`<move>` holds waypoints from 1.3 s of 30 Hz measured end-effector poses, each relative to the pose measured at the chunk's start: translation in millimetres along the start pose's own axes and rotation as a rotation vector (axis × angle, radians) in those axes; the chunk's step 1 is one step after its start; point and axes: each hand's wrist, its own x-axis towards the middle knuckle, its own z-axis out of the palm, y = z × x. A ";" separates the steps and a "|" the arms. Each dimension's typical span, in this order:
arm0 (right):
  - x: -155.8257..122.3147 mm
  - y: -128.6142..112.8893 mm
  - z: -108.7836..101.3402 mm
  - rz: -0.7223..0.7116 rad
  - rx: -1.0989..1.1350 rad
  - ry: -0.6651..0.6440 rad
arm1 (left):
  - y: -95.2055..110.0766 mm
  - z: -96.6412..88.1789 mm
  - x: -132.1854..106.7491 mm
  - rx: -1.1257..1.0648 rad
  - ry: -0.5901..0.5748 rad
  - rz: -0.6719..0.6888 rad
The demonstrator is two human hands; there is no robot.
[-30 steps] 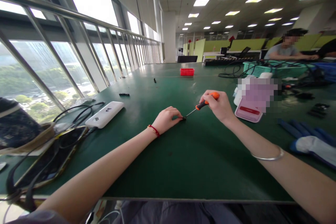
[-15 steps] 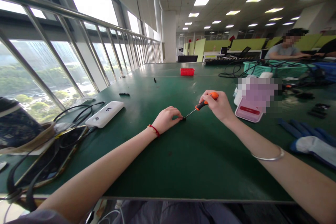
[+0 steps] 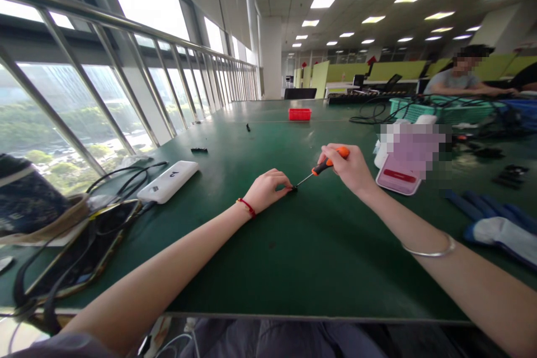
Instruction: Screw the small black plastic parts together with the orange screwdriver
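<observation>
My right hand point(image 3: 347, 166) is closed around the orange and black handle of a screwdriver point(image 3: 321, 167). Its thin metal shaft slants down to the left, and the tip meets a small black part point(image 3: 295, 188) on the green table point(image 3: 319, 257). Pinched between the thumb and fingers of my left hand point(image 3: 271, 189), that part stays pressed at the tabletop. The fingers partly cover it, so its exact kind cannot be made out.
A red bin point(image 3: 299, 114) stands farther back, with a black strip point(image 3: 199, 150) to the left. A white power bank point(image 3: 168, 182) and a phone point(image 3: 79, 257) lie at left. To the right are a pink phone point(image 3: 398, 178), blue-white gloves point(image 3: 507, 235) and a green basket point(image 3: 451, 111). Beyond sits another person point(image 3: 453, 81).
</observation>
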 end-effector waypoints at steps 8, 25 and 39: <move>0.5 2.4 3.6 -0.039 0.053 0.065 | 1.1 -1.0 -0.2 -0.005 -0.002 -0.006; -4.9 -5.8 7.2 0.023 -0.196 0.110 | 1.3 -0.3 -0.5 -0.011 0.013 0.033; -6.6 -7.7 9.9 0.011 -0.161 0.108 | 1.2 -0.4 -1.3 -0.021 0.012 0.033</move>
